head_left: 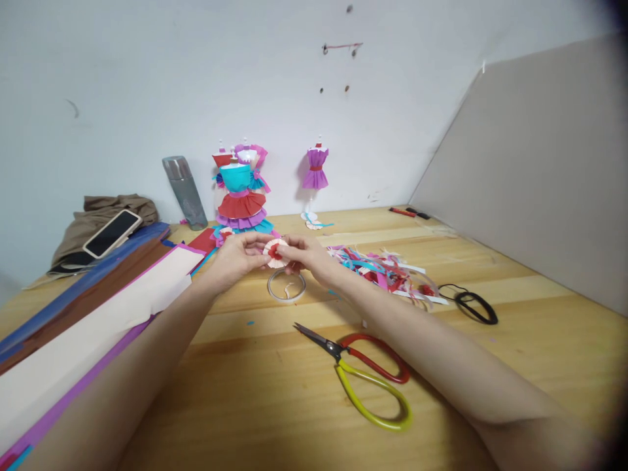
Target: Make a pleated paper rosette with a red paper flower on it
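A small round rosette [273, 254], cream and pleated with a red centre, is held between my two hands above the wooden table. My left hand [240, 255] pinches its left edge. The fingers of my right hand [305, 255] close on its right side, with the thumb at the red centre. Just below the hands a thin ring-shaped roll of tape [286, 286] lies on the table. Scissors [338, 350] with one red and one yellow handle lie nearer, slightly opened, their tips pointing left.
Colourful paper scraps [383, 271] and a black cord loop [475, 307] lie on the right. Several dressed mini mannequins [240, 190], one separate [316, 169], stand behind. At left are long paper sheets [98, 347], a phone [112, 233], cloth and a bottle [185, 193].
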The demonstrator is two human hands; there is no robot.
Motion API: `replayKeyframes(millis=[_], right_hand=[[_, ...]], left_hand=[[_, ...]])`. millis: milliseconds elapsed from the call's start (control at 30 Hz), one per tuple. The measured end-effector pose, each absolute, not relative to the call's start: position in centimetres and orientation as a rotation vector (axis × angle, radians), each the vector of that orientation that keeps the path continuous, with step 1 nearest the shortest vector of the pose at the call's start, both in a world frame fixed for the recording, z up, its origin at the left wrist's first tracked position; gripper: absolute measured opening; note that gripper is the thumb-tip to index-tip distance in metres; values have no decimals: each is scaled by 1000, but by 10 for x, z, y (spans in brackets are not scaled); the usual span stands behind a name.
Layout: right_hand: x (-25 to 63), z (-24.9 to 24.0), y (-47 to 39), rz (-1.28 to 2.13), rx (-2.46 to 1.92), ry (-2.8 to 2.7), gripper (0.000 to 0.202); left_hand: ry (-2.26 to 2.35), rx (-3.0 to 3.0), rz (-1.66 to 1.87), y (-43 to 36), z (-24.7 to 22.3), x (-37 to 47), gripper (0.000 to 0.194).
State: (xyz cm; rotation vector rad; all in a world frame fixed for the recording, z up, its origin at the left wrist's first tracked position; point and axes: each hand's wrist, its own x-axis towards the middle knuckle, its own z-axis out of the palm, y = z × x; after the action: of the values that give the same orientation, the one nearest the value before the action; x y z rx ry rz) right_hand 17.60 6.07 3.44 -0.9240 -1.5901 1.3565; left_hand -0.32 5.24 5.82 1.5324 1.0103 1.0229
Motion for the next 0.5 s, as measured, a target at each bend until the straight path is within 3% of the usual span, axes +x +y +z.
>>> replayKeyframes(millis=[500], right_hand=[[175, 31, 62, 1365, -927, -1557, 24]], left_hand=[[1095, 1553, 1040, 52, 59, -2, 35]])
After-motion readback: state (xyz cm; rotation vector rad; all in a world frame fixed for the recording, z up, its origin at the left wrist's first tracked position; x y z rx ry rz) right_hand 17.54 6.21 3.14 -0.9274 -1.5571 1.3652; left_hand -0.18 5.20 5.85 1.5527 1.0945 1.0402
